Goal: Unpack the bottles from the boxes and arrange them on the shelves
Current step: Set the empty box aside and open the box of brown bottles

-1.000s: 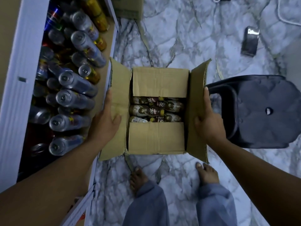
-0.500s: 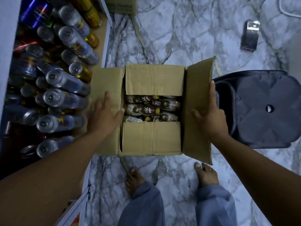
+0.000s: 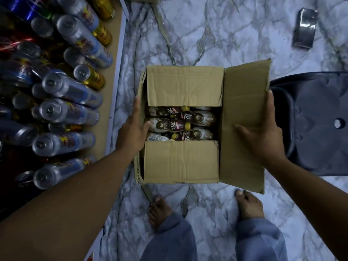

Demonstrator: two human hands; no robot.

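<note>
Cardboard box [image 3: 180, 161] of yellow-capped bottles [image 3: 170, 126] sits between the hands. Left hand [image 3: 131, 133] clamps its side wall, thumb inside; right hand [image 3: 263, 137] grips the open flap, a dark stool [image 3: 312, 113] just beyond.

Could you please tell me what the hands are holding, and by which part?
Both hold the box: the left hand grips its left rim, thumb inside; the right hand pinches the open right flap, thumb on its inner face.

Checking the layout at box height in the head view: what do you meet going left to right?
Cans → left hand → bottles in the cardboard box → right hand → black stool.
</note>
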